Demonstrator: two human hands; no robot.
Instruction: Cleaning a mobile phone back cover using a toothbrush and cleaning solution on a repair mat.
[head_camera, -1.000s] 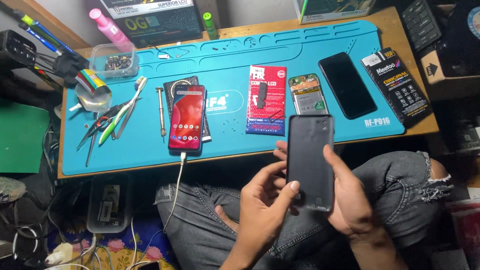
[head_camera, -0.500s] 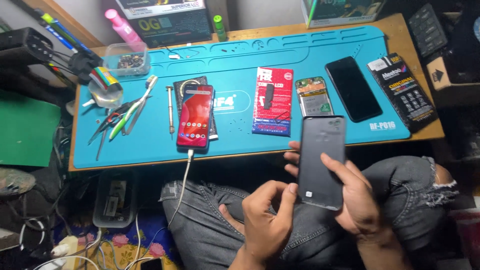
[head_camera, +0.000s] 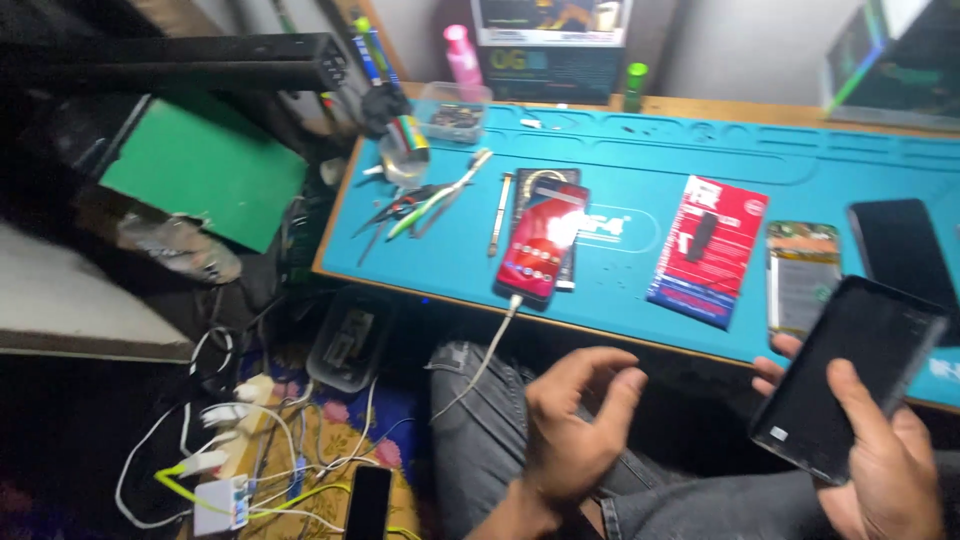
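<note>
My right hand (head_camera: 878, 455) holds a dark phone (head_camera: 848, 374) with a black screen at the lower right, thumb across its lower face. My left hand (head_camera: 577, 425) hovers over my lap, fingers curled and apart, holding nothing. A red-screened phone (head_camera: 543, 242) lies on the blue work mat (head_camera: 640, 160) with a white cable (head_camera: 478, 370) running from its bottom edge down across my knee.
On the mat lie a red packet (head_camera: 708, 249), a bare phone frame (head_camera: 803, 272), a black phone (head_camera: 901, 250), tweezers and screwdrivers (head_camera: 428, 202) and a parts tray (head_camera: 455, 116). A green board (head_camera: 205, 165) sits left. A power strip (head_camera: 222, 498) and wires lie on the floor.
My left hand has come off the dark phone and moved left, open. The view has swung left and closer, showing the floor and wires.
</note>
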